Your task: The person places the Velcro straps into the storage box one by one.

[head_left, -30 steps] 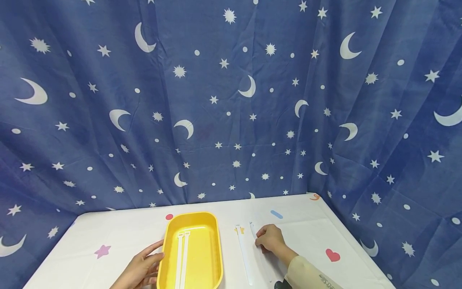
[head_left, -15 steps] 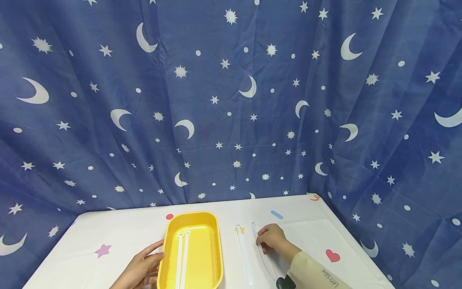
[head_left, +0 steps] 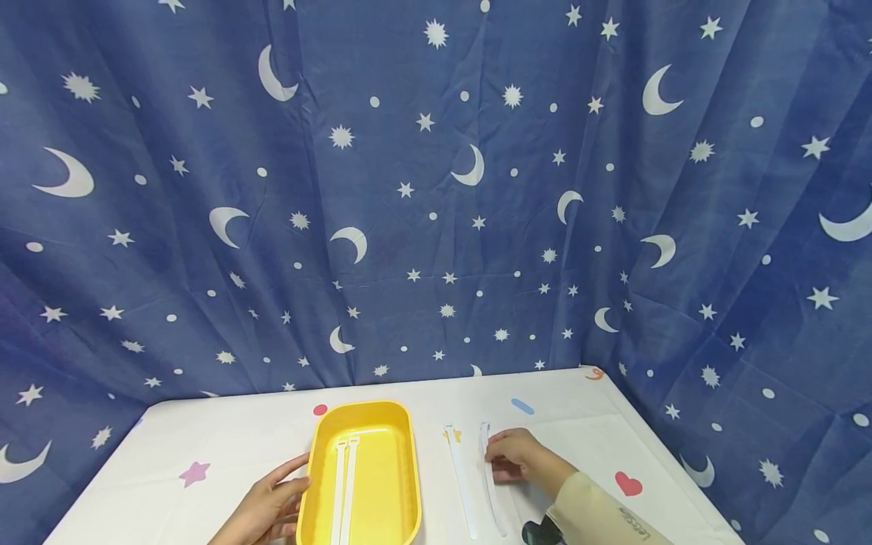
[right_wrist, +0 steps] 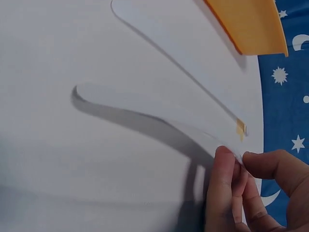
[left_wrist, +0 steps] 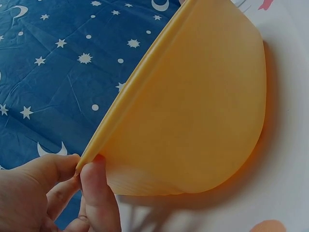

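Observation:
A yellow tray point(head_left: 388, 492) stands on the table, and two white hook-and-loop cable ties point(head_left: 344, 484) lie lengthwise in its left half. My left hand point(head_left: 266, 503) pinches the tray's left rim between thumb and finger, as the left wrist view shows. My right hand point(head_left: 518, 454) pinches a third white cable tie point(right_wrist: 159, 108) near its slotted head. That tie is curved, casts a shadow and looks slightly raised from the cloth. Another white cable tie point(head_left: 461, 484) lies flat between the tray and my right hand.
A white cloth point(head_left: 238, 431) printed with coloured shapes covers the table. A blue curtain point(head_left: 409, 227) with moons and stars hangs behind it and along both sides. Something black point(head_left: 541, 532) sits at my right wrist.
The cable tie in my right hand has shifted slightly to the right and turned, so its broad face shows more. My left hand and the tray have stayed in place.

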Motion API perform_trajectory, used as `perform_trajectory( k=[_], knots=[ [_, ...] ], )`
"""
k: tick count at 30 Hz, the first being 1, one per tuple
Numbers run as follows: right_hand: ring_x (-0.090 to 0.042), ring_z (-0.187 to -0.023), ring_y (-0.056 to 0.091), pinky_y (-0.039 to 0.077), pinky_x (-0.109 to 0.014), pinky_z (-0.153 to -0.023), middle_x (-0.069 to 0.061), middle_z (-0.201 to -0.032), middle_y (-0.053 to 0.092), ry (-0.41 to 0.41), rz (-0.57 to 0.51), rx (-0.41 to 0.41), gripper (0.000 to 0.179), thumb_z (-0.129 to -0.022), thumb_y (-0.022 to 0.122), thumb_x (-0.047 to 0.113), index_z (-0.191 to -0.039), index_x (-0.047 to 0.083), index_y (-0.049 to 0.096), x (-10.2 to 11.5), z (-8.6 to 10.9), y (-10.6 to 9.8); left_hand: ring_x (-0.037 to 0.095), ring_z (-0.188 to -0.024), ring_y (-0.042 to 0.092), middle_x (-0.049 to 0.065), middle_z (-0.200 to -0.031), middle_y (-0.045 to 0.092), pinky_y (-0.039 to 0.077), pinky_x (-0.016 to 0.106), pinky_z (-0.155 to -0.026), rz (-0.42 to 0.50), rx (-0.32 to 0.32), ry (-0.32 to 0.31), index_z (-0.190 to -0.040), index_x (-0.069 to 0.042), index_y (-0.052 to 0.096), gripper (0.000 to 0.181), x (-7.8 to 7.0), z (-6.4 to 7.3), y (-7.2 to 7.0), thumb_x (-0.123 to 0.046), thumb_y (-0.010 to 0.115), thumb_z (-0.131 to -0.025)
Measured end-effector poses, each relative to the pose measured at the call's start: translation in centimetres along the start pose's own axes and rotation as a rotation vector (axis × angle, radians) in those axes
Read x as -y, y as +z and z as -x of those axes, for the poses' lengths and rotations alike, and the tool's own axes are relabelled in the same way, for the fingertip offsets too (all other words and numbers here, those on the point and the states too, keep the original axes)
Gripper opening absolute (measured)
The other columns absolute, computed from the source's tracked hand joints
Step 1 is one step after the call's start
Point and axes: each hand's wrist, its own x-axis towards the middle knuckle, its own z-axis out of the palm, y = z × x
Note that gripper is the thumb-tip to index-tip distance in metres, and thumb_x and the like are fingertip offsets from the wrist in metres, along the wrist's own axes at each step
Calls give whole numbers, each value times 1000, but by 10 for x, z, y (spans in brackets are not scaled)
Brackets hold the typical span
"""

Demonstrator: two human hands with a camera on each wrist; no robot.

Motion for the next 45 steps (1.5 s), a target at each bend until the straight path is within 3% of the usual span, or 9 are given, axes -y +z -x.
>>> perform_trajectory(
  k=[6, 15, 24, 36, 45],
  knots=[
    [-16, -63, 65, 63, -31, -63, -6, -74, 62, 30, -57, 50, 28, -74, 68, -10, -100, -2, 62, 0, 3, -2, 27, -87, 73, 10, -103, 73, 62, 29, -60, 6, -1, -10, -154, 2, 20, 74, 1, 1, 0, -28, 60, -99],
    [-14, -61, 62, 63, -29, -62, -6, -73, 63, 33, -63, 106, 27, -76, 68, -9, -101, -2, 64, 6, 11, -4, 28, -88, 73, 11, -103, 72, 62, 31, -61, 1, 11, 0, -154, 2, 18, 73, 1, 1, -1, -27, 58, -100],
    [-13, -64, 62, 62, -27, -60, -4, -74, 61, 25, -112, 166, 30, -76, 69, -11, -105, -4, 63, 9, 18, -2, 26, -84, 73, 10, -100, 72, 63, 32, -61, -26, -20, -4, -153, 2, 21, 73, 0, -1, 0, -28, 59, -99],
    [-16, -69, 65, 62, -28, -63, -7, -78, 62, 58, -173, 217, 30, -77, 68, -11, -105, -1, 64, 18, 28, 5, 28, -85, 73, 12, -103, 72, 63, 34, -61, -36, -29, 3, -153, 3, 21, 72, -1, -1, 2, -26, 59, -99],
    [-15, -73, 64, 62, -26, -64, -6, -78, 61, 34, -227, 275, 27, -77, 67, -8, -102, 2, 64, 22, 33, 8, 28, -85, 73, 11, -102, 72, 63, 34, -62, -34, -21, 3, -153, 3, 20, 73, -1, 0, 1, -26, 59, -99]
  ],
)
